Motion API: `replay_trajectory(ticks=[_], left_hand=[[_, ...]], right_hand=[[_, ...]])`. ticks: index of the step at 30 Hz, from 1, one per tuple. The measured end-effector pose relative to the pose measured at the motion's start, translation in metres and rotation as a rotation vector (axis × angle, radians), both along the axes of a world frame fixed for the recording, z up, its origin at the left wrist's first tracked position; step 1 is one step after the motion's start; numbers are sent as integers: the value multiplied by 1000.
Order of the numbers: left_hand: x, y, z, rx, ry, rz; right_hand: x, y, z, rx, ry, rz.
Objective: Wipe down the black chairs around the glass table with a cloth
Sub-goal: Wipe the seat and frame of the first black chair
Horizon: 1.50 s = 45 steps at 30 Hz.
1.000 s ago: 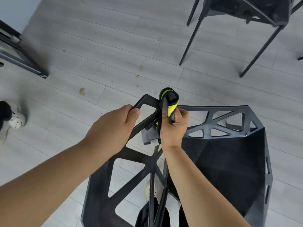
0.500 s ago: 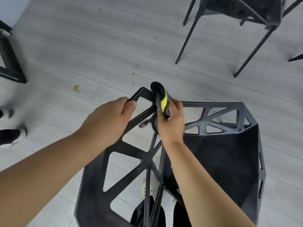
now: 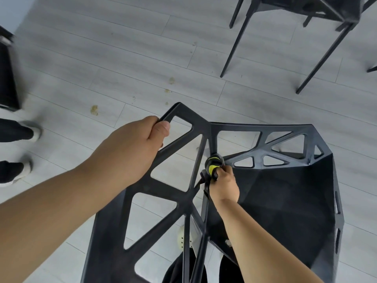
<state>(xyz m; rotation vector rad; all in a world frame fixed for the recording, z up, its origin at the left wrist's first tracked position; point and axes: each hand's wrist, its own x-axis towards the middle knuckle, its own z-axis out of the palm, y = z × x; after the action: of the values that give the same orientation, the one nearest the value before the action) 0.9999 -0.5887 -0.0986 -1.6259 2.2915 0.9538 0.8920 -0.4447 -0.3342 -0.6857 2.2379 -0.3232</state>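
Nothing here you can read, no lettering, label, brand or number legible on the black chair (image 3: 285, 201) in front of you, none on the cloth (image 3: 213, 164) in your right hand (image 3: 224, 187), none on the floor (image 3: 122, 58)

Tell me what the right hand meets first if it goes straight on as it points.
Probably the black chair's backrest strut: the right hand grips the cloth, whose tip looks to be against it; depth unclear.

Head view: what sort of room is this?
Probably an indoor dining or meeting area: pale plank floor, the angular black chair in front, and a second black chair standing nearby.
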Motion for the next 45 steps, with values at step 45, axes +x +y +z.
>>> replay_trajectory(ticks=[45], left_hand=[[8, -4, -5, -15, 34, -54]], right_hand=[[47, 27, 31, -114, -435, -84]])
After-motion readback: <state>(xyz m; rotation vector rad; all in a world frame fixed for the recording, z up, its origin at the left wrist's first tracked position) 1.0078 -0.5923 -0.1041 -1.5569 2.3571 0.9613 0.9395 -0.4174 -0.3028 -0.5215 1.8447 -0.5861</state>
